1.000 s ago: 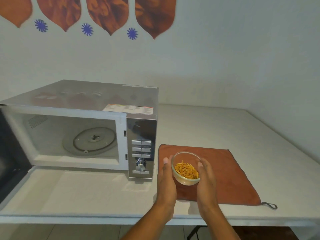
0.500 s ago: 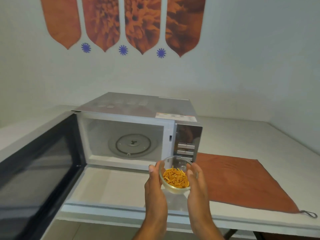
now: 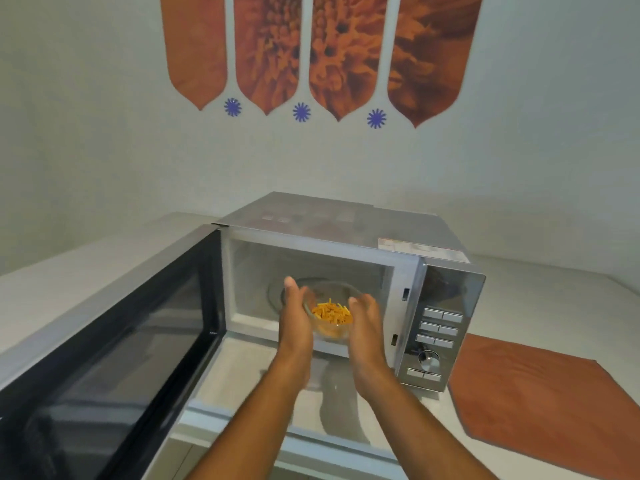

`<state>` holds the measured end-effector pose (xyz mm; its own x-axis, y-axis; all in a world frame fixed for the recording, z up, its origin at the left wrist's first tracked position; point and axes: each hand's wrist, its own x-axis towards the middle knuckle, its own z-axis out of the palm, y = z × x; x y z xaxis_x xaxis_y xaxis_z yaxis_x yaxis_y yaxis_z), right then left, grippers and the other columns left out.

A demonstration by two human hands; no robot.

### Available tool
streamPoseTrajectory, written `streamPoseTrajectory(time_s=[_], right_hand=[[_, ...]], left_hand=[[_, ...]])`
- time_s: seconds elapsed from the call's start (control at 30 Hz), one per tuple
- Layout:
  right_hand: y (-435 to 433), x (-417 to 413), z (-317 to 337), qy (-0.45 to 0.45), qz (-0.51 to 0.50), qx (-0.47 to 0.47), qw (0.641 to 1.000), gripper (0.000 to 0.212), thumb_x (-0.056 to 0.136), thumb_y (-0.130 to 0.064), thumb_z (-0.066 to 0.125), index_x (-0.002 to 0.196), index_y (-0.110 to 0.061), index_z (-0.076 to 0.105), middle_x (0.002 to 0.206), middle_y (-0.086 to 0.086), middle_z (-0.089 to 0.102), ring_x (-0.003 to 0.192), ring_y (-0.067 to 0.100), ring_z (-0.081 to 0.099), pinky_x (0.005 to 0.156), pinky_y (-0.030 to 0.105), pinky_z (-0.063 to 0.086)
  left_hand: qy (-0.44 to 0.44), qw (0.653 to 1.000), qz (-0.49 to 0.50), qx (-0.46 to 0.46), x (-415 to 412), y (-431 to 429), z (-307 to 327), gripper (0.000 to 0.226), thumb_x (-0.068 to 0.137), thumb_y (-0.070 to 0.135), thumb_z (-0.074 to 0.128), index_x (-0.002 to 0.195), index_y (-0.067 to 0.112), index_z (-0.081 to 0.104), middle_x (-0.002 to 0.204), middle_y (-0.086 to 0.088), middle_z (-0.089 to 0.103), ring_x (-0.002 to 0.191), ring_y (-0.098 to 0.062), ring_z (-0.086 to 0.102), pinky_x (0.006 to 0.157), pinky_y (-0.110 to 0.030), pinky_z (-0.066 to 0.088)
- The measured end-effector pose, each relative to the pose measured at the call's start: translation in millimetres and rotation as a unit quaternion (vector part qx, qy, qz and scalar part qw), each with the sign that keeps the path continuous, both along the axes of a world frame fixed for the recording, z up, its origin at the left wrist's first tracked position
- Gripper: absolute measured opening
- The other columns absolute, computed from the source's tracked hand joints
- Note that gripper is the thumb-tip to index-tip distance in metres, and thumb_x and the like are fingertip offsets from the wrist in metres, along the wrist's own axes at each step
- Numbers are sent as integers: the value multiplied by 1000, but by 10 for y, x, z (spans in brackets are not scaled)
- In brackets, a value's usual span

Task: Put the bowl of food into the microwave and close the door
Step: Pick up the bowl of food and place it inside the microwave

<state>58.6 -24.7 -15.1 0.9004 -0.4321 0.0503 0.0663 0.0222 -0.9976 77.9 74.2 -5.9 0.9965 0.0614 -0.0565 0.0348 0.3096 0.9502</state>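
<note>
Bowl (image 3: 331,318): clear glass, holds short orange-yellow strips of food (image 3: 330,312). Held in the air at the mouth of the microwave (image 3: 346,271), at the sill of the cavity, clear of the table (image 3: 540,299).

Left hand (image 3: 295,320): grip closed against the bowl's left side, thumb up beside the rim. Right hand (image 3: 366,329): grip closed against the bowl's right side. Bowl clamped between both palms.

Microwave: silver case, cavity open, turntable (image 3: 277,296) partly visible behind the bowl and hands. Door (image 3: 114,344) swung fully out to the left, dark window facing the camera. Control panel (image 3: 438,336) at right of the cavity: three rows of buttons, one dial, another button row below it. Button markings too small to read. Label (image 3: 420,249) on the top right edge of the case; print blurred, not legible. No brand readable.

Orange cloth (image 3: 540,407) lies flat on the table right of the microwave, apart from the hands.

Wall (image 3: 104,133) behind: four orange pointed panels (image 3: 266,53) with three small blue starbursts (image 3: 301,111) between their tips.
</note>
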Motion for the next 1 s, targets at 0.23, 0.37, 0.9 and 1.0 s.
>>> streamPoseTrajectory(time_s=[0.23,0.37,0.9,1.0], right_hand=[[104,866,19,58,21,43,997,27,106,-39,44,114,-20,61,109,2,68,93,12,63,68,26,42],[90,1283,-27,80,13,27,996,43,99,-46,40,127,-22,62,116,7,70,102,23,64,84,38,50],[-135,2162,-468,61,-12,25,998,68,87,-47,41,142,-11,58,139,18,66,124,38,64,114,54,48],[-146,2198,-484,60,-12,24,998,69,84,-47,40,139,-12,61,137,18,67,123,38,65,113,54,49]], left_hand=[[21,999,0,-32,733,109,34,76,104,71,26,155,22,54,146,-1,64,124,-16,63,101,-33,47],[29,999,-12,-33,1102,105,-39,66,105,63,32,150,23,60,152,-7,65,134,-26,61,108,-40,44],[69,994,-52,-72,1858,7,-259,77,108,63,32,163,9,40,167,-16,48,153,-31,47,130,-42,32],[63,994,-55,-65,1886,-5,-303,78,108,65,30,164,11,38,169,-14,46,155,-30,45,130,-43,32]])
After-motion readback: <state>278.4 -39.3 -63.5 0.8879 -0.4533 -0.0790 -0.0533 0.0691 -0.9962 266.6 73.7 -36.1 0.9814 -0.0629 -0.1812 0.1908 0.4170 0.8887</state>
